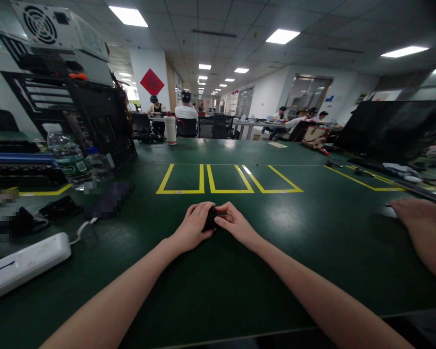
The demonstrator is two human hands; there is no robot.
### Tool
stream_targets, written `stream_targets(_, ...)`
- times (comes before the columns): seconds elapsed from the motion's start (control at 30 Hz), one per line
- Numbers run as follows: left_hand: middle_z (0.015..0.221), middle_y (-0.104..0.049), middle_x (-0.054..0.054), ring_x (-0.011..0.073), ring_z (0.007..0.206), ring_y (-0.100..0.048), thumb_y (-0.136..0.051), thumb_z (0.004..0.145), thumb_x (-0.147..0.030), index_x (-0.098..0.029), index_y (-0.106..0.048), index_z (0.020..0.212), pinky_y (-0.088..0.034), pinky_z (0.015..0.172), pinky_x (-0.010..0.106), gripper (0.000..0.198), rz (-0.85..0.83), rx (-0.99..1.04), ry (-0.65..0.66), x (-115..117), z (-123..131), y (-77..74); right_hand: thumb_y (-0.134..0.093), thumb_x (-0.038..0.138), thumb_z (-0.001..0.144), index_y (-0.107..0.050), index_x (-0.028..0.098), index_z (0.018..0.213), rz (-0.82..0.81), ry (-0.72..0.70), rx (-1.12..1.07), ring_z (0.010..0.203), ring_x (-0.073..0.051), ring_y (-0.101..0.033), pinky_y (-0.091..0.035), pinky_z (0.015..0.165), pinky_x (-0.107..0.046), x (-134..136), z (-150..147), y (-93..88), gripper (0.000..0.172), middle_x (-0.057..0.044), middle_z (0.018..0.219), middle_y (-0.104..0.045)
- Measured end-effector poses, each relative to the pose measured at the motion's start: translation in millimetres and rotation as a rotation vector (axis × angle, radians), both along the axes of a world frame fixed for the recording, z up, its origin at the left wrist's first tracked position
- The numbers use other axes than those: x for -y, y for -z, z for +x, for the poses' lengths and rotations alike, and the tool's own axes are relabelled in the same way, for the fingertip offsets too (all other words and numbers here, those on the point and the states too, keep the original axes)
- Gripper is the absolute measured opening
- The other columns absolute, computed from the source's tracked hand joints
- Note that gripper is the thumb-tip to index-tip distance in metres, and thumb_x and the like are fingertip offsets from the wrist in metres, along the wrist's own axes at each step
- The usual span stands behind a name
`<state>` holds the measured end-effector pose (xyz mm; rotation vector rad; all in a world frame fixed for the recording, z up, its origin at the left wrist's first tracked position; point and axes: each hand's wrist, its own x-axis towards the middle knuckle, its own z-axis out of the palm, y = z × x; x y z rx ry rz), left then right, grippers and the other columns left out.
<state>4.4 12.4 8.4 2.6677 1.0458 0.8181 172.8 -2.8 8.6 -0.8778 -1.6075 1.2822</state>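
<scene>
Between my two hands is a small black object point(210, 219), mostly covered by fingers, so its kind does not show. My left hand point(193, 224) wraps round its left side, thumb at the near edge and fingers over the top. From the right, my right hand point(236, 224) pinches at its side with thumb and forefinger. Both hands rest low over the green tabletop point(225, 291), just in front of the yellow tape outlines point(230, 191).
At left are a white power strip point(29, 264), water bottles point(67, 155) and a black computer case point(98, 121). A white cup point(170, 128) stands at the back. Another person's hand point(417, 213) lies at the right, near a dark monitor point(396, 128).
</scene>
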Motion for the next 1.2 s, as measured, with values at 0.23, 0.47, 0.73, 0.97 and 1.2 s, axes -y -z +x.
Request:
stream_targets(0.23, 0.119, -0.040, 0.007, 0.0223, 0.113, -0.036, -0.056, 0.069, -0.021, -0.021, -0.027, 0.117, -0.024, 0.097, 0.044, 0.056, 0.013, 0.004, -0.013, -2.9, 2.0, 3.7, -0.053, 0.027, 0.073, -0.044, 0.019, 0.098, 0.002, 0.041, 0.051, 0.093, -0.015, -0.050, -0.042, 0.084, -0.035, -3.3, 0.0, 3.9, 0.028, -0.004, 0.100, -0.048)
stream_targets(0.47, 0.118, -0.040, 0.006, 0.0214, 0.112, -0.037, -0.055, 0.070, -0.020, -0.022, -0.026, 0.117, -0.024, 0.097, 0.043, 0.055, 0.017, 0.001, -0.004, 0.0, 2.1, 1.4, -0.055, 0.025, 0.072, -0.044, 0.021, 0.093, 0.019, -0.047, -0.019, 0.093, -0.014, -0.051, -0.042, 0.085, -0.035, 2.2, 1.2, -1.1, 0.025, -0.001, 0.098, -0.048)
stream_targets(0.73, 0.118, -0.040, 0.007, 0.0214, 0.112, -0.037, -0.054, 0.070, -0.021, -0.022, -0.026, 0.117, -0.023, 0.097, 0.043, 0.054, 0.011, -0.004, 0.003, -0.2, 3.5, 1.3, -0.054, 0.028, 0.072, -0.044, 0.019, 0.098, 0.003, 0.050, 0.052, 0.092, -0.015, -0.051, -0.043, 0.084, -0.036, -1.4, 2.7, 2.2, 0.029, -0.003, 0.098, -0.049)
stream_targets(0.97, 0.117, -0.040, 0.006, 0.0212, 0.110, -0.038, -0.055, 0.070, -0.021, -0.023, -0.026, 0.117, -0.023, 0.097, 0.044, 0.055, 0.003, -0.003, 0.022, 1.1, 2.0, 0.1, -0.058, 0.022, 0.069, -0.044, 0.021, 0.095, 0.027, -0.050, 0.006, 0.097, -0.016, -0.050, -0.043, 0.085, -0.036, 4.1, 3.5, -0.5, 0.029, 0.000, 0.098, -0.049)
stream_targets(1.2, 0.117, -0.040, 0.006, 0.0207, 0.110, -0.038, -0.055, 0.069, -0.020, -0.021, -0.026, 0.117, -0.024, 0.096, 0.042, 0.056, 0.031, 0.000, 0.019, -1.4, 2.0, 4.1, -0.056, 0.028, 0.070, -0.045, 0.019, 0.093, 0.061, 0.037, 0.029, 0.092, -0.015, -0.052, -0.042, 0.084, -0.035, -0.2, 0.5, 4.0, 0.027, -0.003, 0.098, -0.050)
